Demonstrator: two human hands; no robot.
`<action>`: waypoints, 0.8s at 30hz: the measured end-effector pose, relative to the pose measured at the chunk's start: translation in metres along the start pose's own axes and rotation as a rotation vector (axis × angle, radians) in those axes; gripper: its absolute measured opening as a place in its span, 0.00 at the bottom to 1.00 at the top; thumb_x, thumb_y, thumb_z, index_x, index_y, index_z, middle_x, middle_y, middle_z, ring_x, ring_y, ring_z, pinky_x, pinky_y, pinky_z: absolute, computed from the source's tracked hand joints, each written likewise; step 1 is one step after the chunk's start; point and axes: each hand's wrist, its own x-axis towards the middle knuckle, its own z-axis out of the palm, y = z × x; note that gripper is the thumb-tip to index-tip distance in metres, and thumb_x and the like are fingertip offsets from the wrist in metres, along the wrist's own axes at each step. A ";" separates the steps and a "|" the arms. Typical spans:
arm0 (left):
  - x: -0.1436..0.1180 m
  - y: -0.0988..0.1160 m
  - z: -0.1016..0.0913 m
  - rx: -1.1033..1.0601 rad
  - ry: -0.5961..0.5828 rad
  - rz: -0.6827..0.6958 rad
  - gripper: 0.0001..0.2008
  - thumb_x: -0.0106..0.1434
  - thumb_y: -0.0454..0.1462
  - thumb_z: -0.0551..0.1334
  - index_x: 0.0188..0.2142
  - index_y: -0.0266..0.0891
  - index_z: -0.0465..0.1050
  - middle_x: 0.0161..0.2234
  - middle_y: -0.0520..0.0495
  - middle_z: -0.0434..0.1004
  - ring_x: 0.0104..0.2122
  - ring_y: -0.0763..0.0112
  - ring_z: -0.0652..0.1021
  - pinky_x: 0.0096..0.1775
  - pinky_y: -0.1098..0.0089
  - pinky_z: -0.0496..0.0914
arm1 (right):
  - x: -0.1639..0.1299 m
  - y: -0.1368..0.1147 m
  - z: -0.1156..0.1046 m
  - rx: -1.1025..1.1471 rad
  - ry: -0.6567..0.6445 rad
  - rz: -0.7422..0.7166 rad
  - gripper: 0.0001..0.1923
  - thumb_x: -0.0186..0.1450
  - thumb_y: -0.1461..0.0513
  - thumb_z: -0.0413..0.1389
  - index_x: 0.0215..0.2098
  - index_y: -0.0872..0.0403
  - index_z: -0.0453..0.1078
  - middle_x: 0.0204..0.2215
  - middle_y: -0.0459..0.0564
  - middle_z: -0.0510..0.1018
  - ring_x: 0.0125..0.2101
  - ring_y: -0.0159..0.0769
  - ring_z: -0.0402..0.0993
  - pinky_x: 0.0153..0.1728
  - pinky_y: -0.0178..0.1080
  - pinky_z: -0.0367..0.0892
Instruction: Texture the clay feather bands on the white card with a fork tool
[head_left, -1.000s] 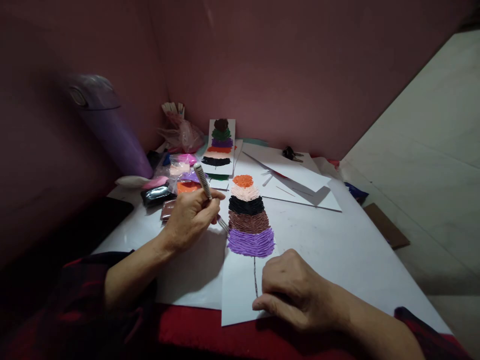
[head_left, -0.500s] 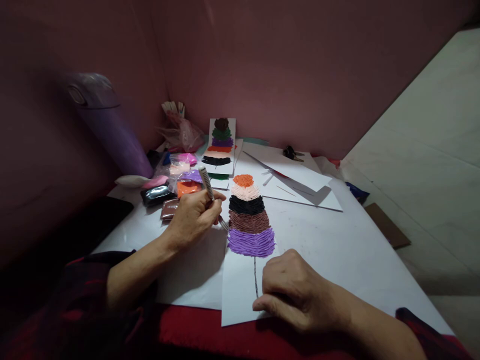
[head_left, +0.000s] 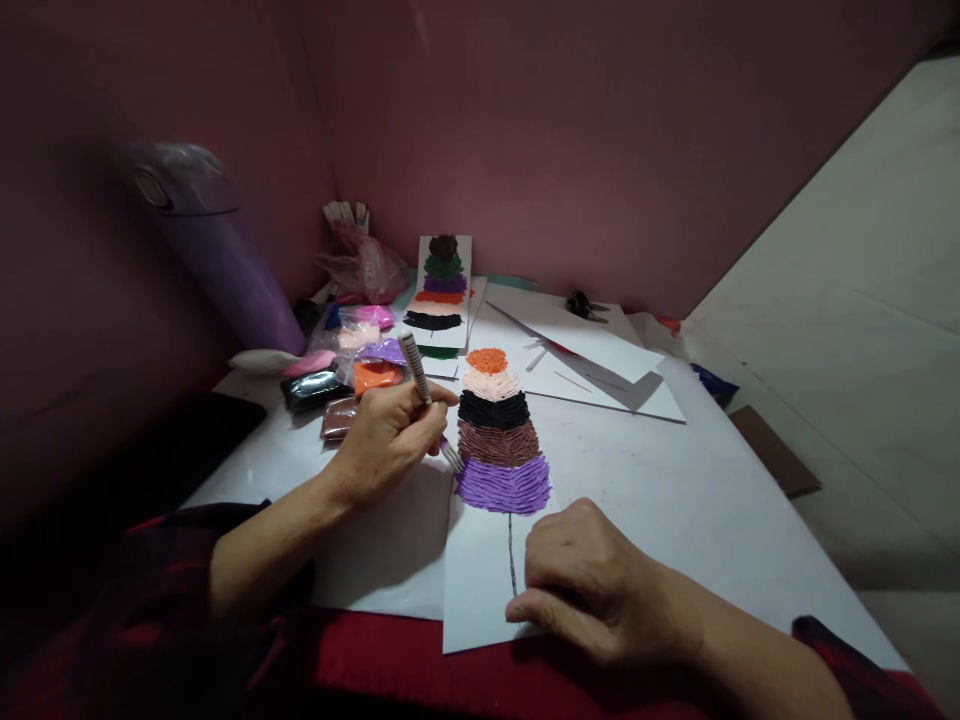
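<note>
My left hand [head_left: 390, 440] is closed round a fork [head_left: 417, 368] with a patterned handle. Its tines point down at the left edge of the purple clay band [head_left: 504, 486] and seem to touch it. That band is the lowest of several ridged clay layers on a white sheet of paper [head_left: 476, 590]; brown [head_left: 498, 443], black [head_left: 493, 409], pale pink [head_left: 490, 384] and orange [head_left: 487, 360] lie above. A dark drawn line [head_left: 511, 560] runs down below the purple. My right hand [head_left: 592, 580], fingers curled in, rests on the lower right of the sheet and presses it with the thumb.
Left of the sheet lie clay packets, among them black [head_left: 313, 389], orange [head_left: 376, 376] and brown [head_left: 339, 420]. A purple bottle [head_left: 225, 260] stands behind them. Another layered clay picture [head_left: 442, 285] leans at the back. Loose paper [head_left: 585, 345] and keys [head_left: 585, 306] lie back right.
My left hand and the fork have shifted slightly to the right, bringing the tines onto the purple band's left edge. My right hand and the sheet have stayed put.
</note>
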 end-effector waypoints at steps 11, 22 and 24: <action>0.002 -0.006 0.001 0.100 0.047 0.094 0.08 0.61 0.32 0.56 0.34 0.33 0.75 0.14 0.55 0.71 0.12 0.82 0.66 0.15 0.79 0.61 | 0.004 0.000 -0.002 -0.010 0.017 -0.035 0.20 0.69 0.57 0.50 0.19 0.54 0.61 0.15 0.41 0.62 0.18 0.27 0.56 0.22 0.35 0.52; 0.002 -0.006 0.000 0.073 0.034 0.070 0.08 0.60 0.32 0.56 0.34 0.33 0.74 0.14 0.55 0.70 0.11 0.82 0.66 0.14 0.79 0.60 | 0.004 -0.001 -0.003 0.007 0.012 -0.029 0.20 0.69 0.57 0.49 0.20 0.54 0.60 0.15 0.41 0.62 0.17 0.27 0.56 0.22 0.35 0.50; 0.002 -0.005 0.000 0.083 0.048 0.080 0.08 0.60 0.32 0.56 0.34 0.33 0.74 0.14 0.56 0.70 0.11 0.82 0.66 0.14 0.79 0.60 | 0.004 0.000 -0.003 0.012 0.015 -0.032 0.20 0.69 0.57 0.50 0.20 0.53 0.60 0.15 0.41 0.61 0.17 0.28 0.56 0.22 0.35 0.50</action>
